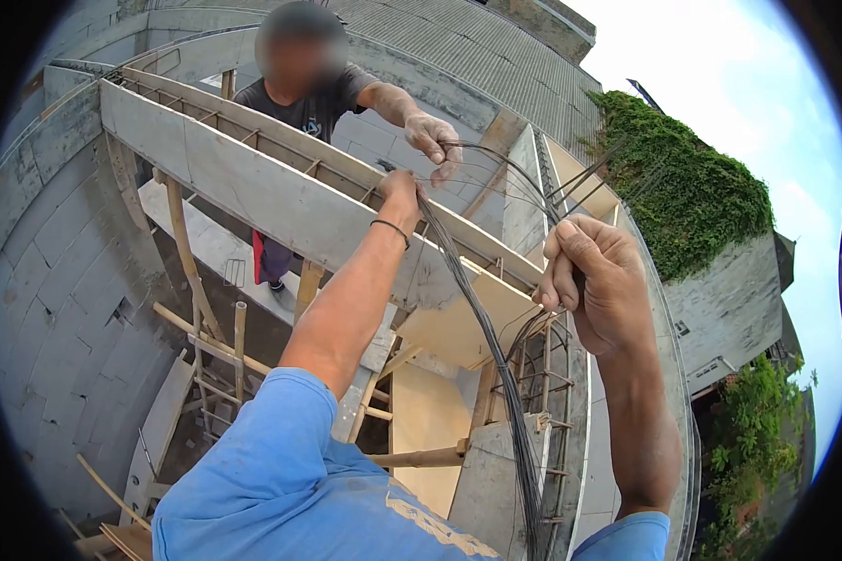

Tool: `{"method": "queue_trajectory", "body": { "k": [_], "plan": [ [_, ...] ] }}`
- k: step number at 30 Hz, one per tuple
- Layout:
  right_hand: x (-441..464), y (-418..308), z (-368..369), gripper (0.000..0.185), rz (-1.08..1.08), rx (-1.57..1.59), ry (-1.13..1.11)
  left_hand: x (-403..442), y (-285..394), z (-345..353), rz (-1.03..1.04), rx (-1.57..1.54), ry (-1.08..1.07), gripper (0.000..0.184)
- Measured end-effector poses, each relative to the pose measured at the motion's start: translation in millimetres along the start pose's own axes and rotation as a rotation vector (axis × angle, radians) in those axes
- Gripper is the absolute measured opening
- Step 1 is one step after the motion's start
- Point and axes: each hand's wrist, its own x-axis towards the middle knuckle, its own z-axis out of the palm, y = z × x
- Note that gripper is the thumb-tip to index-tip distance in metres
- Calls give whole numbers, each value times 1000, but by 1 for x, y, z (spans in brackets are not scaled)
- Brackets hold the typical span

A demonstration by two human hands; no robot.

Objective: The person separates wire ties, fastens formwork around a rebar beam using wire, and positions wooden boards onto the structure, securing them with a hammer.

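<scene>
My left hand [399, 192] is closed around the top of a long bundle of dark tie wire [482, 318], at the edge of a formwork trough. From that fist the bundle hangs down past my blue shirt to the bottom of the view. On the right, my right hand [599, 271] is raised with thumb and fingers pinched together. Thin dark wire strands [510, 161] arch over to its fingers; their exact hold is partly hidden. Across the trough, a co-worker's hand [435, 145] grips the other end of these strands.
The formwork board [253, 192] runs diagonally, with rebar [313, 168] inside the trough. A rebar cage [557, 402] stands at lower right. Bamboo poles [182, 243] and planks lie below, beside a block wall [65, 309]. The co-worker [313, 112] stands beyond the trough.
</scene>
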Motion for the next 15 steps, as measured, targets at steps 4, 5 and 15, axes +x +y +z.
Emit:
{"method": "queue_trajectory", "body": {
  "k": [4,5,15],
  "plan": [
    [-26,-8,-14,29,-146,65,-51,20,-1,-5,-52,-153,29,22],
    [-31,-7,-19,30,-212,92,-32,23,0,-5,-46,-174,30,22],
    [17,31,-11,25,-69,528,58,-107,-33,-15,-39,-125,-276,75]
  ]
}}
